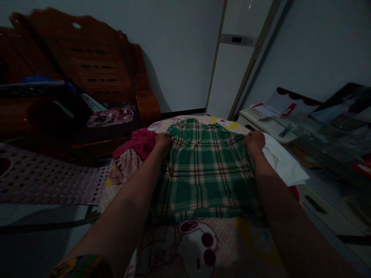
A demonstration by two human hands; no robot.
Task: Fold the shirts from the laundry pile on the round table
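Note:
A green plaid garment (204, 168) lies spread out on a surface covered with a cartoon-print blanket (228, 247). My left hand (164, 141) is closed on its far left side, and my right hand (255, 140) is closed on the far right side. Between them the fabric is stretched fairly flat, with small creases near the left hand. Just left of my left hand sits a crumpled magenta cloth (144, 143), with a brownish-pink cloth (126, 168) below it. A white folded cloth (285, 162) lies beside my right wrist.
On the left stands a carved wooden bench (101, 58) with a floral cloth (114, 116) on it. A woven lounger (58, 177) reaches the blanket's left side. To the right is a glass-topped table (324, 143). A tall white cabinet-like unit (232, 73) stands behind.

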